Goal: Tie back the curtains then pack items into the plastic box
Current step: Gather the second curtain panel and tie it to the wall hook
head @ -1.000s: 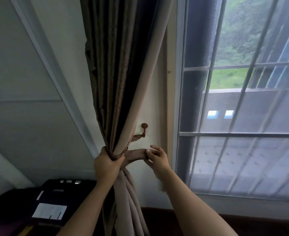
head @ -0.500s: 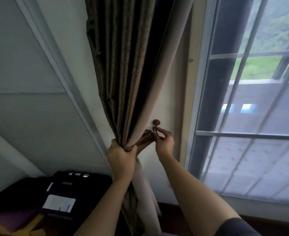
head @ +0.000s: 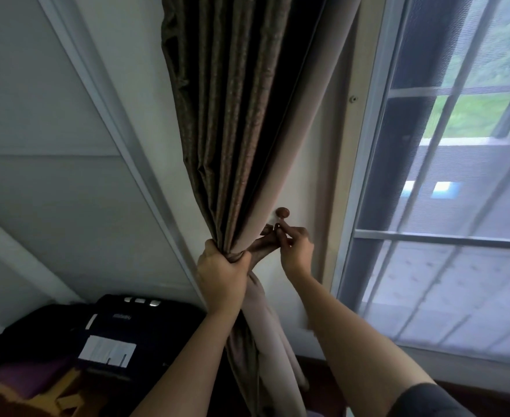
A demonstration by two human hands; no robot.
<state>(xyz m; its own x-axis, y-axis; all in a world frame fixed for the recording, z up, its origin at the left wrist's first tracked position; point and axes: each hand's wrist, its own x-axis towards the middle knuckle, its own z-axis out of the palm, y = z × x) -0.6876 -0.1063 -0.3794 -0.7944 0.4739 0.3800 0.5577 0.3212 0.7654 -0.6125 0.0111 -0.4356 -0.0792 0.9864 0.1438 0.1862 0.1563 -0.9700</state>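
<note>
A brown curtain [head: 232, 115] with a beige lining hangs gathered beside the window. My left hand [head: 220, 272] grips the bunched fabric at waist height. A brown tieback strap [head: 262, 245] wraps round the bundle and runs up to the right. My right hand [head: 296, 248] pinches the strap's loop end just below a round brown wall hook [head: 282, 212] on the white wall. Whether the loop sits over the hook I cannot tell. No plastic box is in view.
A window [head: 446, 236] with a mesh screen and bars fills the right side. A dark case [head: 121, 332] with a white label lies at the lower left, with purple and yellow cloth [head: 31, 383] beside it. A white panelled wall [head: 52, 176] is at left.
My right hand has risen from below the hook, carrying the strap end up to it. My left hand keeps hold of the bunched curtain. The view has moved closer.
</note>
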